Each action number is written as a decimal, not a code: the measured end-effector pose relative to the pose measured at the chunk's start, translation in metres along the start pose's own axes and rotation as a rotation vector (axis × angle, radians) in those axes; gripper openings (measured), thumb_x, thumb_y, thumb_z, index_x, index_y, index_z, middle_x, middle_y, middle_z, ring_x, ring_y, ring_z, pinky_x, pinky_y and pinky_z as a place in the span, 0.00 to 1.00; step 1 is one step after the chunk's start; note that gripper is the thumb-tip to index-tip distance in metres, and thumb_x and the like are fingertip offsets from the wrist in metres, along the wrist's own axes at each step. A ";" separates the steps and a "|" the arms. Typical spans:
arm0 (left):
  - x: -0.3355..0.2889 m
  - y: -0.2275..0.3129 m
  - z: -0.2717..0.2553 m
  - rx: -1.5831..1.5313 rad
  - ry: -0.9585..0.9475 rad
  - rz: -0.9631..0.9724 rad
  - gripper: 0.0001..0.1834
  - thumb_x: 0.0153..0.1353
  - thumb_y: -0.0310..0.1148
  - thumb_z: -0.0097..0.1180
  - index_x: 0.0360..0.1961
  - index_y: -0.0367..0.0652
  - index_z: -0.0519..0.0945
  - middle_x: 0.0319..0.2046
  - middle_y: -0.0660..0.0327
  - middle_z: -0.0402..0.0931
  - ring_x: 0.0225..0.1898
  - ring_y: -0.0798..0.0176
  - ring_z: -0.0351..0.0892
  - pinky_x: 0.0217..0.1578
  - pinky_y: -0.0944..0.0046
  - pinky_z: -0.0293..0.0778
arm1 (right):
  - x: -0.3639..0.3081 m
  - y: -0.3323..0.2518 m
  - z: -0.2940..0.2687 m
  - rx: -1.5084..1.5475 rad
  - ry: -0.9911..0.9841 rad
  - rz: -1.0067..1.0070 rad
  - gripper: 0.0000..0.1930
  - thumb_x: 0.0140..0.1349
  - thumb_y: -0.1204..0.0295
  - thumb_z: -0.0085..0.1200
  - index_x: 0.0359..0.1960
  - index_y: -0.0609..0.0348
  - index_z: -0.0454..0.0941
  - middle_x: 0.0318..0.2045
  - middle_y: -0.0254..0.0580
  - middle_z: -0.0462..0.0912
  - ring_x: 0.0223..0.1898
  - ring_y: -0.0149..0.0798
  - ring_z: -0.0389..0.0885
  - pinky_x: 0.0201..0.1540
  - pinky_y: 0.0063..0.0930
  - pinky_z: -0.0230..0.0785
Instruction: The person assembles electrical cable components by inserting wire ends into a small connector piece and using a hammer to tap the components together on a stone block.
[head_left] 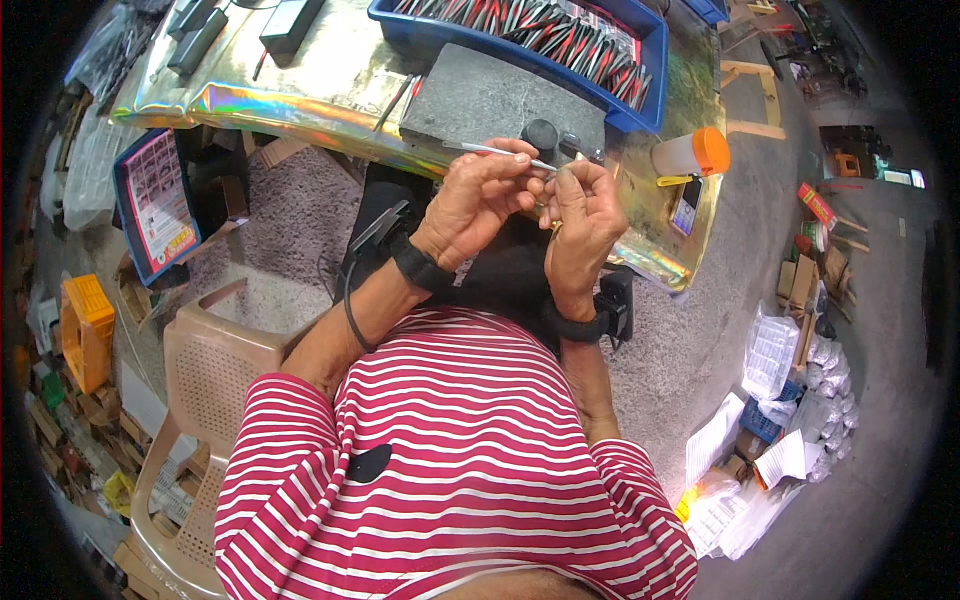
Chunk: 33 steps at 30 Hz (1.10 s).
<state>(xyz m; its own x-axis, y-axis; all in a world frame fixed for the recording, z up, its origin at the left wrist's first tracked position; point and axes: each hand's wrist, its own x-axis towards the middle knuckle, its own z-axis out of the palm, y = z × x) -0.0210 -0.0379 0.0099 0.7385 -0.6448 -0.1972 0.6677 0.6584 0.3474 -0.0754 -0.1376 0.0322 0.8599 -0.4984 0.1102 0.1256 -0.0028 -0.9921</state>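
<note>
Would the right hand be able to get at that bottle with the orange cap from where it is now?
Probably yes. The bottle with the orange cap lies on the table just beyond the right hand, with nothing between, though that hand is busy at the thin tool.

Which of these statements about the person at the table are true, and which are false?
1. The left hand holds a thin silver tool. True.
2. The right hand rests flat on the table. False: it is raised, close against the left hand, pinching something too small to make out.
3. The blue tray is filled with red-and-black tools. True.
4. The white bottle has a green cap. False: its cap is orange.
5. The person wears a red-and-white striped shirt. True.
</note>
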 end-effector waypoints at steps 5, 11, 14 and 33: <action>-0.003 -0.002 0.005 0.432 0.043 0.178 0.08 0.54 0.28 0.49 0.31 0.32 0.72 0.21 0.59 0.73 0.20 0.70 0.73 0.22 0.74 0.71 | 0.005 0.019 -0.007 0.393 -0.006 0.197 0.05 0.57 0.74 0.46 0.29 0.64 0.67 0.19 0.33 0.69 0.15 0.19 0.60 0.16 0.11 0.54; 0.008 -0.001 0.002 0.740 0.051 0.334 0.05 0.52 0.25 0.50 0.29 0.34 0.73 0.20 0.62 0.73 0.19 0.74 0.70 0.20 0.76 0.69 | 0.005 0.023 -0.009 0.540 -0.004 0.352 0.05 0.56 0.75 0.47 0.32 0.63 0.67 0.20 0.33 0.68 0.17 0.20 0.60 0.17 0.11 0.55; 0.017 0.000 -0.001 0.860 0.041 0.394 0.04 0.53 0.26 0.49 0.30 0.36 0.74 0.21 0.62 0.73 0.21 0.73 0.72 0.22 0.75 0.69 | 0.006 0.022 -0.007 0.584 -0.015 0.381 0.07 0.56 0.75 0.46 0.35 0.64 0.67 0.21 0.33 0.68 0.17 0.20 0.60 0.17 0.11 0.55; 0.063 -0.002 -0.011 1.160 0.025 0.447 0.02 0.54 0.24 0.48 0.28 0.38 0.69 0.21 0.64 0.70 0.20 0.74 0.68 0.20 0.74 0.68 | 0.006 0.024 -0.038 0.515 0.023 0.323 0.15 0.55 0.77 0.45 0.44 0.70 0.64 0.22 0.39 0.71 0.17 0.21 0.62 0.17 0.13 0.57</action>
<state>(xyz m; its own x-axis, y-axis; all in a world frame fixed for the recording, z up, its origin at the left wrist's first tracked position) 0.0255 -0.0759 -0.0135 0.8895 -0.4368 0.1341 -0.1108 0.0785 0.9907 -0.0855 -0.1737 0.0069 0.8844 -0.4226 -0.1982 0.0884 0.5687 -0.8178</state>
